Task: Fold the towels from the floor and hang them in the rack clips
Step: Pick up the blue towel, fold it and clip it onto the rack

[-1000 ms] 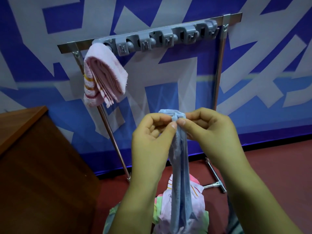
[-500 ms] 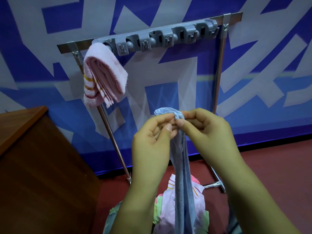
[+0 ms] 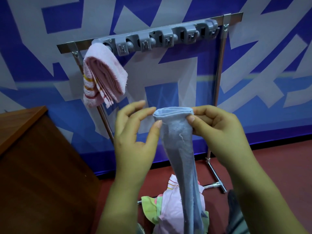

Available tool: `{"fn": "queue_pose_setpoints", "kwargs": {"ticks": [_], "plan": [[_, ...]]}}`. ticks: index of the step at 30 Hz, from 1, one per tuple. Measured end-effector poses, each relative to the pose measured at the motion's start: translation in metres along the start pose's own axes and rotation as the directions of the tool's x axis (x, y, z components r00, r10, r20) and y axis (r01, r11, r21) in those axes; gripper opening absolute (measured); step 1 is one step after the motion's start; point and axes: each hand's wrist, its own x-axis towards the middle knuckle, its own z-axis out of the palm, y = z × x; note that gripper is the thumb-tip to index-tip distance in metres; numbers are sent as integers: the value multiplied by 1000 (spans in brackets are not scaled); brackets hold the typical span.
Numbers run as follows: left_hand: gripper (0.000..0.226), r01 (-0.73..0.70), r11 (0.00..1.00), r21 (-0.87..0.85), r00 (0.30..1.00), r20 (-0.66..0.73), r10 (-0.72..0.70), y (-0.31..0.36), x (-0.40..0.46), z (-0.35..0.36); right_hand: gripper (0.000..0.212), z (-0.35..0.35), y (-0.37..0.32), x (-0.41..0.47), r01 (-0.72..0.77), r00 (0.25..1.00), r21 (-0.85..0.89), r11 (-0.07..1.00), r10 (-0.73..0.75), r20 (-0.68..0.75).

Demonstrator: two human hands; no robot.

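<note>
Hands sit mid-frame, both on the blue towel [image 3: 179, 149], which hangs as a long narrow folded strip from their level down to the pile on the floor.

Progress, largest item first: rack [image 3: 219, 78] stands against the wall, its grey clip strip [image 3: 157, 38] running from 10 to 1 o'clock. One pink towel [image 3: 103, 78] is folded and hung in the leftmost clip, at 10 o'clock. The other clips along the strip appear unfilled. Pile of towels [image 3: 168, 208] remains on the floor at 6 o'clock, so several are left to fold. Judgement: early in the task, second towel in hand, not yet clipped.

Right hand [image 3: 217, 130]: fingers curled, thumb and forefinger pinching the towel's top right corner. Left hand [image 3: 135, 132]: fingers spread and loosely bent; thumb tip touches the top left edge, no firm grip apparent.
</note>
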Motion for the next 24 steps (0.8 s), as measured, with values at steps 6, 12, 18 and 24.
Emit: {"fn": "queue_pose_setpoints", "kwargs": {"ticks": [6, 12, 18, 24], "plan": [[39, 12, 996, 94, 975, 220, -32, -19, 10, -8, 17, -6, -9, 4, -14, 998, 149, 989, 6, 59], [25, 32, 999, 2, 952, 304, -31, -15, 19, -7, 17, -9, -12, 3, -24, 991, 157, 987, 3, 131], [9, 36, 999, -5, 930, 367, -32, -18, 24, -8, 17, -12, -13, 3, -23, 993, 133, 991, 7, 119], [8, -43, 999, -29, 924, 378, 50, -11, 38, -14, 15, -10, -17, 6, 33, 995, 57, 998, -38, 89]]}}
